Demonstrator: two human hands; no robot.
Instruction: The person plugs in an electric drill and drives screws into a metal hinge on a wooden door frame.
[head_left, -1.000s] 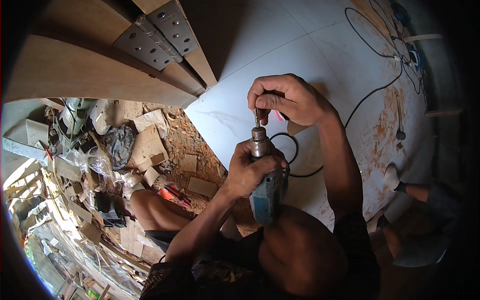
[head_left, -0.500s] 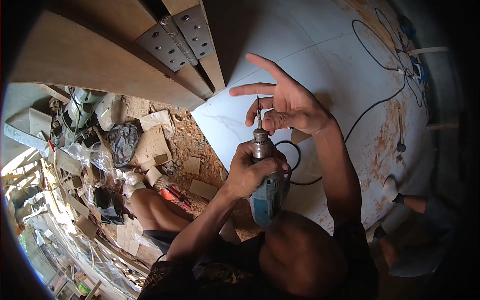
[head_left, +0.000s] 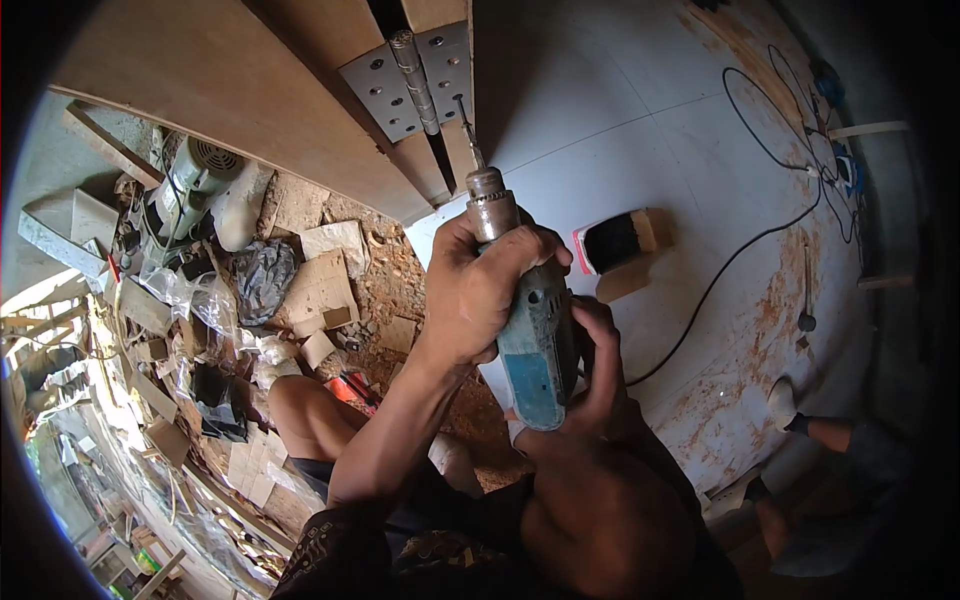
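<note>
My left hand (head_left: 463,292) is wrapped around the front of a teal power drill (head_left: 532,365), just behind its metal chuck (head_left: 490,205). At the drill's rear, my right hand (head_left: 598,375) grips the handle side, its palm partly hidden by the body. From the chuck a thin driver bit (head_left: 472,140) points up to the right leaf of a steel hinge (head_left: 385,92). A small dark screw (head_left: 459,99) shows at the bit's tip, by a lower hole; whether it has entered is unclear. Several screws sit in the hinge leaves.
The hinge joins wooden boards (head_left: 230,90). An open box (head_left: 650,232) with dark contents stands on the pale tiled floor (head_left: 570,130). A black cord (head_left: 715,275) runs right. Another person's leg (head_left: 828,432) is at lower right. Cardboard (head_left: 320,290), plastic and rubble lie left, beside a power tool (head_left: 195,185).
My right hand has left the bit tip and come down to the drill's handle. The drill, in my left hand, has risen toward the hinge. The box has come into fuller view.
</note>
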